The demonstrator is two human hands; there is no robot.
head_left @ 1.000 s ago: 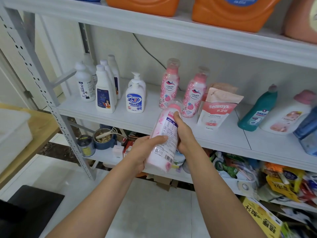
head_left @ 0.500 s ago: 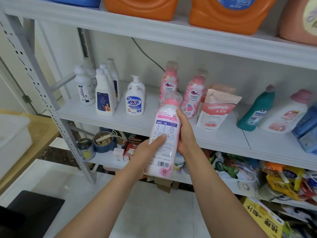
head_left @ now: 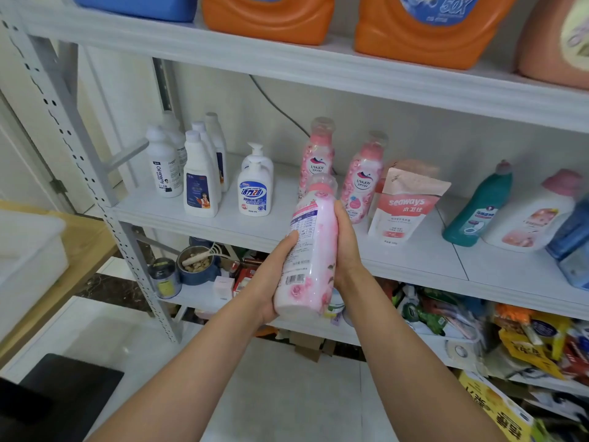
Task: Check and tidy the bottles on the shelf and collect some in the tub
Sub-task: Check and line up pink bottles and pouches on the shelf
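Observation:
In front of the middle shelf point(head_left: 204, 224) I hold a pink bottle point(head_left: 310, 250) with a clear cap, its printed back label facing me. My left hand point(head_left: 271, 279) grips its lower left side, thumb on the label. My right hand point(head_left: 347, 247) wraps its right side. Two matching pink bottles point(head_left: 317, 154) point(head_left: 365, 180) stand on the shelf behind it. Several white bottles point(head_left: 199, 180) and two pump bottles point(head_left: 255, 189) stand further left. A white tub point(head_left: 28, 250) sits on a wooden table at the far left.
A pink refill pouch point(head_left: 404, 205), a teal bottle point(head_left: 478, 205) and a white bottle with a pink cap point(head_left: 538, 215) fill the shelf's right. Orange jugs point(head_left: 424, 27) sit on the top shelf. The lower shelf holds a tin, a bowl point(head_left: 197, 263) and packets. White floor lies below.
Both hands turned the pink bottle, so its label now faces more to the left, and tilted its top slightly right. The view drifted a little upward.

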